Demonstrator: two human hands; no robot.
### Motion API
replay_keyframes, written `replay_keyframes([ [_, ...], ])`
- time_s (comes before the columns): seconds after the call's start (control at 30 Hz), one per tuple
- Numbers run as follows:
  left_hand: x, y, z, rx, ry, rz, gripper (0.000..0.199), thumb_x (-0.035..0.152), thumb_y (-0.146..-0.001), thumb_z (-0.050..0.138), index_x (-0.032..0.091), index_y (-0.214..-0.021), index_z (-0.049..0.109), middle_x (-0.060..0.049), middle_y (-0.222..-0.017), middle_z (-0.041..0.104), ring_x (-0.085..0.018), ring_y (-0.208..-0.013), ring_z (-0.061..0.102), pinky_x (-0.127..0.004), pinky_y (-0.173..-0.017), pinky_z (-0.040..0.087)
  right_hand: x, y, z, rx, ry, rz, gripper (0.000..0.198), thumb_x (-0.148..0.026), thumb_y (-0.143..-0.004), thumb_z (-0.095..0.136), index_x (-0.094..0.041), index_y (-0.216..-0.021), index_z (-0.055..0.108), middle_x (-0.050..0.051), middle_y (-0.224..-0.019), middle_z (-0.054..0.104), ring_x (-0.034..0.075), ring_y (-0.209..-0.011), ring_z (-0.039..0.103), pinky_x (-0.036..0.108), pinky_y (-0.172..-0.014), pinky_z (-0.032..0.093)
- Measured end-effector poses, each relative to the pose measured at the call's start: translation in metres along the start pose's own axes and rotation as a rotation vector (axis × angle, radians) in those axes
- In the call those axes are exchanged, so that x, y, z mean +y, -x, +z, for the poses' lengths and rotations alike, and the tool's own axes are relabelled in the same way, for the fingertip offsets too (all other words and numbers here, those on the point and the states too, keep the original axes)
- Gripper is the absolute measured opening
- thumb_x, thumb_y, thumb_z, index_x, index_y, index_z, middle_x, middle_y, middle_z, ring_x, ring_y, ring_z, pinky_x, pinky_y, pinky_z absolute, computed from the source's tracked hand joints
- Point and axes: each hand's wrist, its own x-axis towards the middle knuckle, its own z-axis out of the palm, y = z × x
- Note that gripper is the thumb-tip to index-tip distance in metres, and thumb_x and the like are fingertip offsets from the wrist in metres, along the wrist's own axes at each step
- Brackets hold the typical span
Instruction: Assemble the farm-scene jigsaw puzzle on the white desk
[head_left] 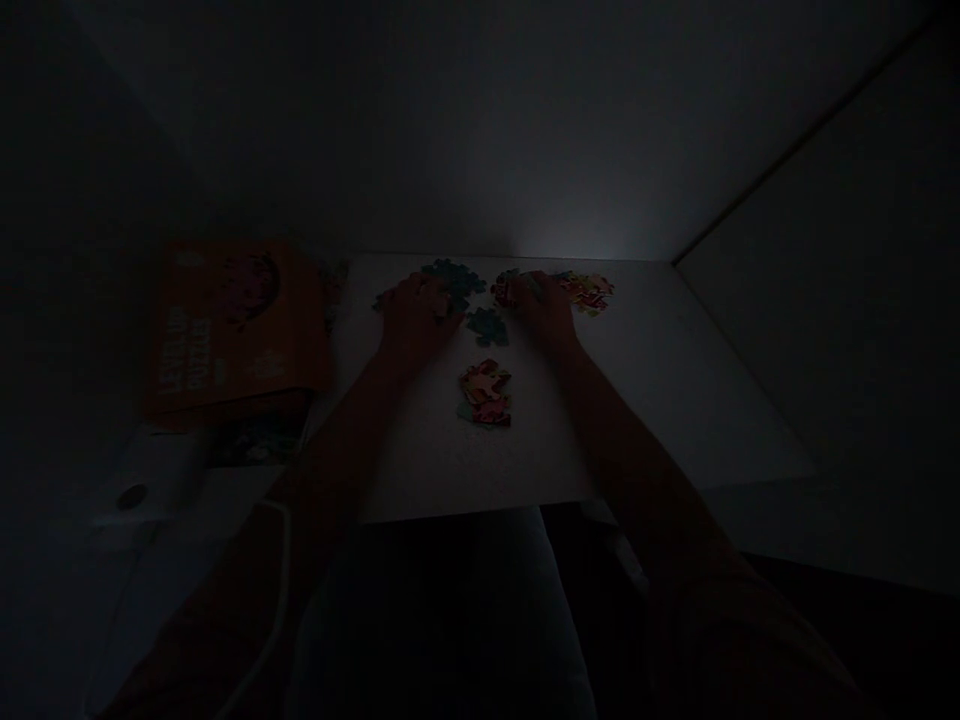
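The light is very dim. My left hand [411, 318] is over a pile of teal puzzle pieces [459, 278], its fingers curled and closed on some of them; its fingertips are hard to make out. My right hand [551, 315] has its fingers closed on a teal-toned puzzle piece [532, 286], beside red puzzle pieces [502, 289]. Between the hands lie a few more teal pieces [487, 326]. Nearer to me is a small cluster of pink, red and yellow pieces [486, 385]. Past my right hand lies a pile of multicoloured pieces [591, 292].
The white tabletop [660, 400] meets a wall [450, 180] at the back. An orange puzzle box [232, 340] with "LEVEL UP PUZZLES" on it stands at the left. A pale cable [285, 560] runs by my left forearm. My legs [480, 600] are below the table's front edge.
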Motion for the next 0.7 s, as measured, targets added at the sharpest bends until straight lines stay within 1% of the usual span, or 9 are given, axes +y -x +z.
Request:
replay_keyframes([
  [0.07,0.004,-0.001,0.004,-0.001,0.105,0.015,0.065,0.053,-0.102,0.09,0.025,-0.157,0.072,-0.019,-0.159,0.074,-0.044,-0.154,0.065,-0.063,-0.136,0.043,-0.005,0.001,0.004,-0.037,-0.11,-0.003,0.086,-0.108,-0.098,0.048,-0.027,-0.103,0.078,0.011,-0.101,0.081,0.033,-0.107,0.076,0.049,-0.099,0.065],
  [0.13,0.01,-0.002,0.007,-0.044,0.283,0.009,0.068,0.059,-0.104,0.086,0.025,-0.161,0.069,-0.017,-0.148,0.08,-0.04,-0.145,0.073,-0.061,-0.132,0.05,-0.011,0.003,0.009,-0.093,-0.24,-0.017,0.081,-0.105,-0.098,0.052,-0.028,-0.101,0.077,0.009,-0.102,0.08,0.032,-0.106,0.076,0.049,-0.098,0.066],
  [0.2,0.013,-0.004,0.01,-0.12,0.51,0.001,0.066,0.062,-0.107,0.083,0.025,-0.16,0.069,-0.014,-0.139,0.085,-0.035,-0.131,0.081,-0.054,-0.122,0.061,-0.016,0.005,0.015,-0.146,-0.357,-0.021,0.079,-0.105,-0.097,0.057,-0.028,-0.1,0.076,0.009,-0.103,0.078,0.032,-0.105,0.076,0.05,-0.097,0.068],
  [0.23,0.015,-0.004,0.012,-0.158,0.62,-0.004,0.064,0.063,-0.108,0.081,0.025,-0.158,0.071,-0.013,-0.137,0.085,-0.033,-0.125,0.084,-0.05,-0.115,0.066,-0.017,0.006,0.018,-0.167,-0.398,-0.018,0.079,-0.105,-0.096,0.058,-0.028,-0.1,0.076,0.009,-0.104,0.078,0.033,-0.106,0.076,0.052,-0.097,0.068],
  [0.33,0.016,-0.007,0.018,-0.209,0.849,-0.06,0.059,0.064,-0.109,0.08,0.024,-0.151,0.074,-0.015,-0.139,0.085,-0.031,-0.119,0.086,-0.046,-0.102,0.074,-0.018,0.009,0.026,-0.199,-0.438,0.005,0.078,-0.105,-0.097,0.057,-0.03,-0.106,0.077,0.009,-0.107,0.077,0.035,-0.113,0.075,0.056,-0.101,0.069],
  [0.47,0.015,-0.008,0.023,-0.218,0.949,-0.142,0.057,0.058,-0.11,0.082,0.025,-0.156,0.071,-0.015,-0.133,0.086,-0.033,-0.117,0.087,-0.05,-0.101,0.076,-0.018,0.012,0.031,-0.222,-0.412,0.002,0.08,-0.106,-0.099,0.05,-0.031,-0.112,0.074,0.011,-0.121,0.075,0.035,-0.122,0.072,0.057,-0.11,0.067],
  [0.57,0.015,-0.009,0.023,-0.232,0.971,-0.169,0.058,0.055,-0.11,0.082,0.028,-0.16,0.069,-0.013,-0.131,0.087,-0.032,-0.112,0.088,-0.047,-0.095,0.077,-0.019,0.013,0.033,-0.223,-0.412,-0.007,0.083,-0.108,-0.098,0.045,-0.032,-0.114,0.073,0.012,-0.125,0.074,0.035,-0.126,0.07,0.057,-0.114,0.065],
  [0.63,0.015,-0.009,0.02,-0.219,0.963,-0.181,0.056,0.054,-0.11,0.082,0.029,-0.159,0.069,-0.012,-0.129,0.087,-0.029,-0.108,0.088,-0.043,-0.089,0.077,-0.02,0.014,0.034,-0.213,-0.433,-0.013,0.081,-0.108,-0.097,0.049,-0.032,-0.115,0.072,0.011,-0.121,0.074,0.035,-0.124,0.071,0.057,-0.113,0.065],
  [0.7,0.015,-0.009,0.017,-0.186,0.94,-0.196,0.053,0.054,-0.11,0.082,0.028,-0.154,0.071,-0.011,-0.126,0.087,-0.026,-0.102,0.088,-0.037,-0.084,0.075,-0.022,0.013,0.033,-0.193,-0.445,-0.012,0.078,-0.106,-0.094,0.06,-0.032,-0.117,0.071,0.009,-0.113,0.075,0.033,-0.113,0.072,0.054,-0.105,0.067],
])
